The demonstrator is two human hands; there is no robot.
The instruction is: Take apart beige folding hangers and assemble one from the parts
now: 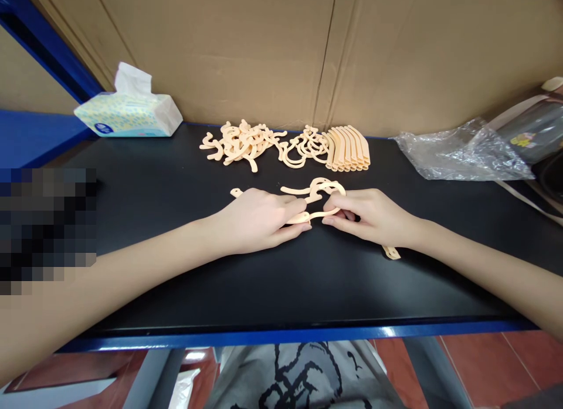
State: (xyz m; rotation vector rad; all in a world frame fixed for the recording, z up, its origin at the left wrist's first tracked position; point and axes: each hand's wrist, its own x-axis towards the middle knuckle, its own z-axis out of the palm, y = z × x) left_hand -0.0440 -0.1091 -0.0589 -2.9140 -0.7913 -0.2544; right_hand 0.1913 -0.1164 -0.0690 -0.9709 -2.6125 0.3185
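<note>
My left hand point(259, 221) is closed, pinching a cream plastic hanger arm point(299, 219) near its holed end. A cream plastic hanger hook point(341, 189) is between the fingertips of my right hand point(373, 215), which is closed too. The hook's straight end meets the arm's end at my left fingertips; whether they are joined I cannot tell. Just behind my hands, another curved cream piece point(294, 191) lies on the table, partly covered by the hook. A flat holed end point(391, 253) shows under my right wrist, and another holed end point(236, 192) shows behind my left hand.
At the back of the black table point(272, 291) lie a pile of curved cream pieces point(241, 142), several hooks point(294, 156) and a row of hanger arms point(349, 148). A tissue pack point(132, 112) stands back left. A clear plastic bag point(466, 154) lies right. Cardboard point(246, 57) walls the back.
</note>
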